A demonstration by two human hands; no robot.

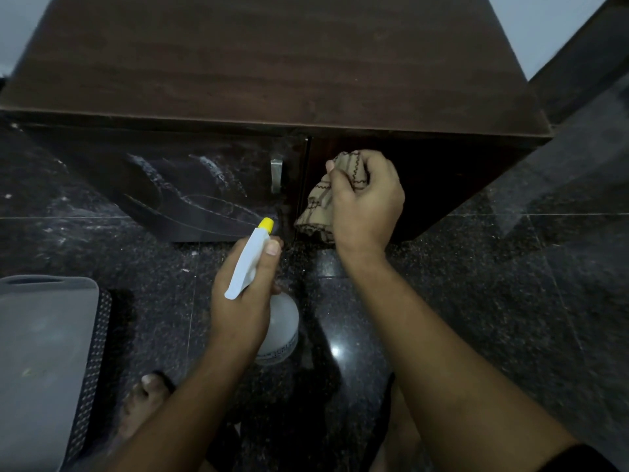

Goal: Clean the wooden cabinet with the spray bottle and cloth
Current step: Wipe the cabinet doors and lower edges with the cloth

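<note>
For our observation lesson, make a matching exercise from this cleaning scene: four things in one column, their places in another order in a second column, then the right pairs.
Things
1. spray bottle
2. cloth
3. metal handle
4. grey plastic container

Places
A. on the left cabinet door
B. gripped in the right hand
C. on the floor, far left
D. gripped in the left hand

Pairs: 1-D, 2-B, 3-A, 4-C

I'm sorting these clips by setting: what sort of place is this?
Probably a room in a home. A dark wooden cabinet with a metal door handle stands on polished, dark, speckled floor tiles, and a bare foot rests on that floor, which suggests a house rather than a workplace.
</note>
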